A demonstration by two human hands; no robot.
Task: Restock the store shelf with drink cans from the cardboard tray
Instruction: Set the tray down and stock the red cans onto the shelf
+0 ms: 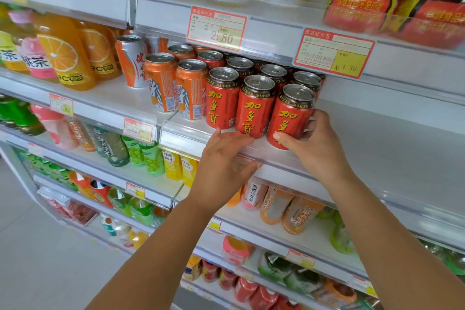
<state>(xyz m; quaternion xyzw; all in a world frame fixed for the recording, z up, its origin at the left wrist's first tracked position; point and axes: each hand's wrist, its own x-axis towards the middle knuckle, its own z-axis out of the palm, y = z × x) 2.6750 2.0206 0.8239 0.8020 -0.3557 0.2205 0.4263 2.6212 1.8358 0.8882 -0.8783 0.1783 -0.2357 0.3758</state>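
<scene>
Several red drink cans with yellow lettering stand in rows on a white store shelf (377, 138). My right hand (312, 143) wraps around the front right red can (289, 113), thumb on its face and fingers behind it, at the shelf's front edge. My left hand (224, 158) hangs open just below the shelf's front rail, its fingertips touching the rail beneath the front middle red can (254, 108). A front left red can (221, 100) stands beside that one. The cardboard tray is out of view.
Orange cans (176, 85) stand left of the red ones, with orange juice bottles (68, 55) further left. The shelf surface right of the red cans is bare. Price tags (334, 53) hang from the shelf above. Lower shelves hold bottled drinks.
</scene>
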